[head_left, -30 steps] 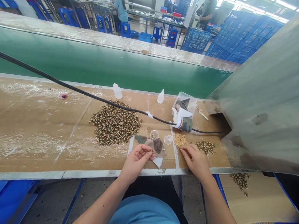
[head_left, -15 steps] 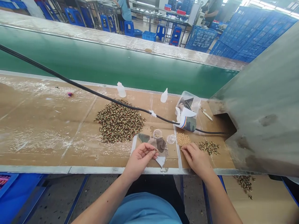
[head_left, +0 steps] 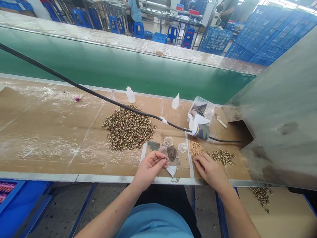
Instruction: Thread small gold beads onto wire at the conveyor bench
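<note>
Well, from my remote seat I saw the left hand [head_left: 148,170] pinching a small metal ring [head_left: 165,158] in its fingertips above camouflage fabric scraps [head_left: 163,148]; a slip could have dropped it there. The right hand [head_left: 210,172] lay with fingers together beside tan beads [head_left: 195,148], its hold unclear; a careless brush could have scattered them across the cardboard-covered bench [head_left: 49,132]. Beyond stood a green conveyor wall [head_left: 111,66] and blue crates [head_left: 269,39].
</note>
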`<state>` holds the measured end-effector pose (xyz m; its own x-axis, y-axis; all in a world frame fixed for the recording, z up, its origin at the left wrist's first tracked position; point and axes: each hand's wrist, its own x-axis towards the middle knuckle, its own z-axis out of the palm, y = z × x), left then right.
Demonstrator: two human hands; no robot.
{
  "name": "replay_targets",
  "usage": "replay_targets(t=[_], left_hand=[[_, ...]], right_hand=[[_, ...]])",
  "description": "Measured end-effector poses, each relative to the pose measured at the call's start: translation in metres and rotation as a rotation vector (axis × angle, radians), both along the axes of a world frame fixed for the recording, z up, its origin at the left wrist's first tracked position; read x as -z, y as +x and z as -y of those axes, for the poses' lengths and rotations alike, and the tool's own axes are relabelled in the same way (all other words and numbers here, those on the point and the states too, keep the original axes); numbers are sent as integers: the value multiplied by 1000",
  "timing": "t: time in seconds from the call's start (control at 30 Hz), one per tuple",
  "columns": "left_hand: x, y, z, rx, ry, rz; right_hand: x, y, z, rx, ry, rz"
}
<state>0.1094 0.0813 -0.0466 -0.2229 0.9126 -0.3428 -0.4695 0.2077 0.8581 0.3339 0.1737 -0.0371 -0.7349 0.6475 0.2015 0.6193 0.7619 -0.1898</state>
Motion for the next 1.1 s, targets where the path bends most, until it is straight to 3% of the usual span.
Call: replay_targets(t=[0.5,0.73,0.87,1.1], left_hand=[[1,0,-1,-4,-2,6],[-1,7,-2,27,-33,89],[-2,11,-2,73,-77,168],[-7,9,-1,98,-93,240]], right_hand=[[2,2,-1,-46,-21,-57],[7,3,2,33,-76,-265],[9,-16,16,80,-141,-453],[13,-64,41,19,-239,-643]])
